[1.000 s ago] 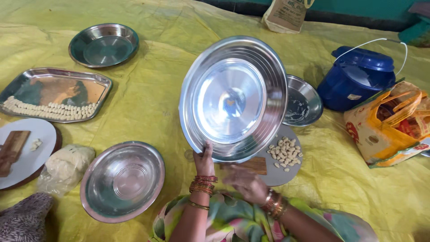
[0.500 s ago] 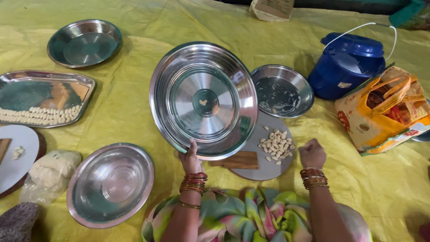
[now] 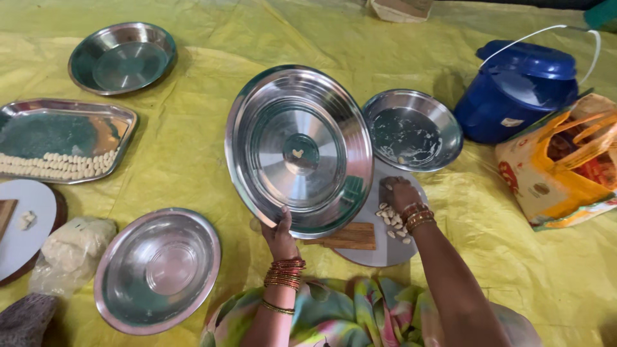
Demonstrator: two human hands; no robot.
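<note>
— Two hands at work; what has each got?

— Left hand [image 3: 280, 232] is closed on the lower rim of a big steel plate [image 3: 299, 150], thumb on the inner face, fingers behind. That plate stands tilted up on edge, its hollow facing the camera, directly at twelve o'clock from the hand.

— And the other?

— Right hand [image 3: 400, 193] lies palm down on a round grey board [image 3: 379, 247], fingers curled loosely over small pale dough pieces [image 3: 392, 226]. Whether it actually grips any, I cannot tell.

— Where is the board relative to the plate?

— At about five o'clock from the plate's centre, partly hidden behind its lower rim. A ridged wooden block [image 3: 347, 236] lies on the board, just beside the left hand at three o'clock.

— Anything else nearby?

— A smaller floury steel bowl [image 3: 412, 130] sits at twelve o'clock from the right hand, and another steel bowl [image 3: 158, 268] at nine o'clock from the left. All rest on a yellow sheet [image 3: 193, 160].
</note>
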